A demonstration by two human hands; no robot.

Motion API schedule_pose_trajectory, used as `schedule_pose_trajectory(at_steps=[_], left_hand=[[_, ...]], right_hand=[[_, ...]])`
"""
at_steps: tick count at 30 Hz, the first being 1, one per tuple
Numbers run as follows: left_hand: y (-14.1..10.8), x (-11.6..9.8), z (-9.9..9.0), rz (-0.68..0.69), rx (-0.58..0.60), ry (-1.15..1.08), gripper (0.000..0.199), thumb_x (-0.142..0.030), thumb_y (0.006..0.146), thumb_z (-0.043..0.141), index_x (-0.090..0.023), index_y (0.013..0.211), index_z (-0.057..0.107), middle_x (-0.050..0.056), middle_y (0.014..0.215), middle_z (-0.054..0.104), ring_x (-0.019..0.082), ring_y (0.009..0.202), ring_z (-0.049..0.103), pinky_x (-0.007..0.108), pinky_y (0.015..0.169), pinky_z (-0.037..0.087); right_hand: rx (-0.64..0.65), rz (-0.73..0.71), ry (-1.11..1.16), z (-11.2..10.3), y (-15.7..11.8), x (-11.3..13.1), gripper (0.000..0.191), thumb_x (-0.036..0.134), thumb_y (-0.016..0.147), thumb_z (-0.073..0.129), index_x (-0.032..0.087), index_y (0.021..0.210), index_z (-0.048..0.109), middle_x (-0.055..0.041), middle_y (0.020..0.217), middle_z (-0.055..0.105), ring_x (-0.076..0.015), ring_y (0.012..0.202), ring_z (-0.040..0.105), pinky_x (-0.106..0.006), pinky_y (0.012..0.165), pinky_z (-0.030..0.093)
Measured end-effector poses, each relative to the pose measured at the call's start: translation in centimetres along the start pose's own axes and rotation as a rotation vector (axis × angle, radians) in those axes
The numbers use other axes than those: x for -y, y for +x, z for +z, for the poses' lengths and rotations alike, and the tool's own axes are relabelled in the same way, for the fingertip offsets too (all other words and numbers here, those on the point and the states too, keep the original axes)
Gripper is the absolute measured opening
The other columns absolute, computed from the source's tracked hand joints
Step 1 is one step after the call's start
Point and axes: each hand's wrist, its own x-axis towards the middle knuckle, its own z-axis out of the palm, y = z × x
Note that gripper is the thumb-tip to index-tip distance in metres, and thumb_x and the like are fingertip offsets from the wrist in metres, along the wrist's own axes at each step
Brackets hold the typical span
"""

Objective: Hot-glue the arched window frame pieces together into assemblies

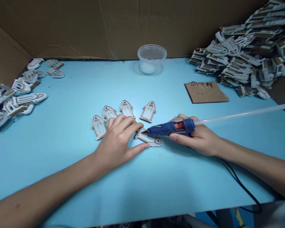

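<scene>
The right hand is wrapped around the glue gun; the left hand has a frame between thumb and forefinger. That frame lies on the surface, under the nozzle; whether the tip touches it, I can't tell. Good work here likely means keeping the frame pinned flat, the tip low over the edge, the squeeze light and even, and the fingertips clear of the hot nozzle, as the forefinger sits very near it. The glue stick juts far from the gun's back, so it should be kept from snagging.

The one container, a clear tub, stands upright near the back wall; its base looks whitish, contents uncertain.
</scene>
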Motion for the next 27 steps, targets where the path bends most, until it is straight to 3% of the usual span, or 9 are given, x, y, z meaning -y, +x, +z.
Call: schedule_pose_trajectory(at_steps=[27], left_hand=[[-0.06,0.09,0.18,-0.005,0.006,-0.006,0.046,-0.049,0.092,0.075,-0.013,0.119,0.065,0.009,0.11,0.067,0.03,0.105,0.055,0.041,0.087,0.034]], right_hand=[[-0.027,-0.02,-0.018,0.1,-0.29,0.13,0.031,0.043,0.097,0.063,0.018,0.08,0.066,-0.0058,0.08,0.067,-0.0187,0.074,0.058,-0.032,0.067,0.041]])
